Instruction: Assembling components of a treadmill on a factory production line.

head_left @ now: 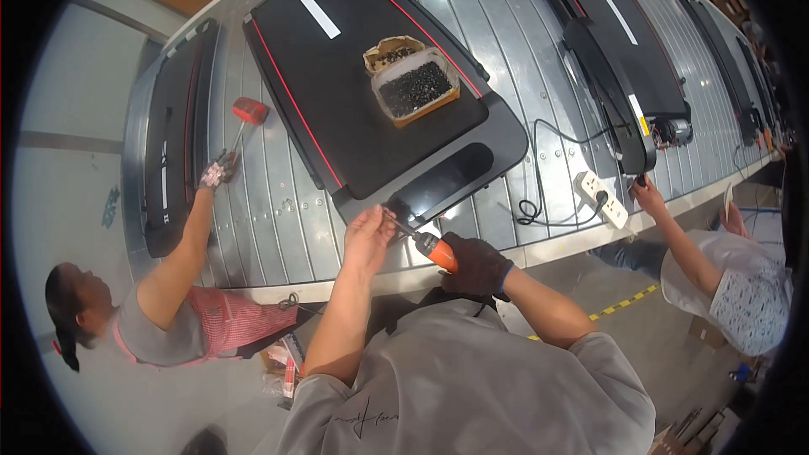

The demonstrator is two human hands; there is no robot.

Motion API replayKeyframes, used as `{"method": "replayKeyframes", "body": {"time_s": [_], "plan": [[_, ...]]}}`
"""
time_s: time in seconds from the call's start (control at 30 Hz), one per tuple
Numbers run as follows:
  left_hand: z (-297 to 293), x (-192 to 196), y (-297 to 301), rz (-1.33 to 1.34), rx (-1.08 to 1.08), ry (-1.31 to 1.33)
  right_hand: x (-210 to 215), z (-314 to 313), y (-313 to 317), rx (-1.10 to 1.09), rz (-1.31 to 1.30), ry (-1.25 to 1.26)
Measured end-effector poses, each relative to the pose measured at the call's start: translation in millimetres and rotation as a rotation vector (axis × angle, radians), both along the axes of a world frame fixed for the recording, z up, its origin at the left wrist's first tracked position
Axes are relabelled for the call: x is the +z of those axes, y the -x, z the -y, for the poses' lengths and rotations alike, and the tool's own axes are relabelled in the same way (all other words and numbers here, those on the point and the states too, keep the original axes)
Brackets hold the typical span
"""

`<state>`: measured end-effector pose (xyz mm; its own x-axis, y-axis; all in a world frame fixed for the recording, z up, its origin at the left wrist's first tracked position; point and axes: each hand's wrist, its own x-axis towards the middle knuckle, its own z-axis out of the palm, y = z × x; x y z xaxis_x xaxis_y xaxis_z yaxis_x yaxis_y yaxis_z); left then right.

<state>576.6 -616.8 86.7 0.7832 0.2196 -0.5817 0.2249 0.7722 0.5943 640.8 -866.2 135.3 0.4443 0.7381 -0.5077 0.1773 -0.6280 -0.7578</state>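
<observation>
My right hand (476, 265), in a dark glove, grips an orange and black electric screwdriver (436, 252). Its long thin bit points up and left toward my bare left hand (368, 238). The fingers of that left hand are pinched together by the bit's tip; whatever is between them is too small to make out. Both hands are at the near edge of a black treadmill (337, 67) with red side stripes, close to its glossy dark panel (438, 181). On the treadmill's deck stands an open box of small black screws (417, 88), with a smaller carton (392, 55) behind it.
A ribbed metal conveyor table (497, 76) carries more treadmills (619, 42). Right of mine lies a white power strip (600, 200) with a black cable (548, 223). At left, a co-worker's gloved hand (218, 171) holds a red mallet (250, 110). Another person's hand (648, 196) is at right.
</observation>
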Motion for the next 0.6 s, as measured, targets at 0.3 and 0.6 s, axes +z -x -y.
{"method": "replayKeyframes", "body": {"time_s": [0.3,0.6], "plan": [[-119.9,-13.3,44.8,0.227,-0.44,-0.413,-21.7,-99.8,80.2,-0.2,-0.058,-0.021],[-245.2,-98.2,-6.2,-0.202,-0.685,-0.621,-180.2,-420.5,209.0,-1.139,-0.096,-0.37]]}}
